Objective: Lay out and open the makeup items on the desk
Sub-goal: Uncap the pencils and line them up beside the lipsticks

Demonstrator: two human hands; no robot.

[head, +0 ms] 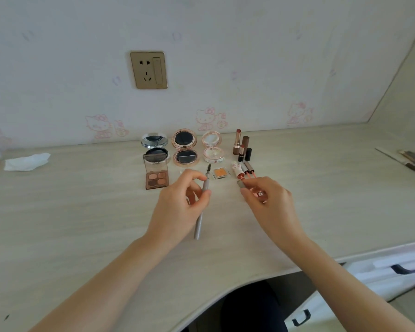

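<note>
On the pale wood-grain desk (82, 224), a brown four-pan eyeshadow palette (155, 174) lies open at the left of the row. My left hand (180, 204) pinches a slim grey brow pencil with a spoolie tip (203, 202), brush pointing away. My right hand (267, 197) grips a small grey cap (240, 183) at its fingertips, near the pink lip-gloss tubes (243, 170).

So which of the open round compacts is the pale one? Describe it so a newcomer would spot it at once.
Start at the gold wall socket and drop to the row of three open round compacts at the back of the desk. The pale compact is the rightmost, just left of the upright lipsticks. Its pan and lid are whitish pink, whereas the other two hold dark insides.
</note>
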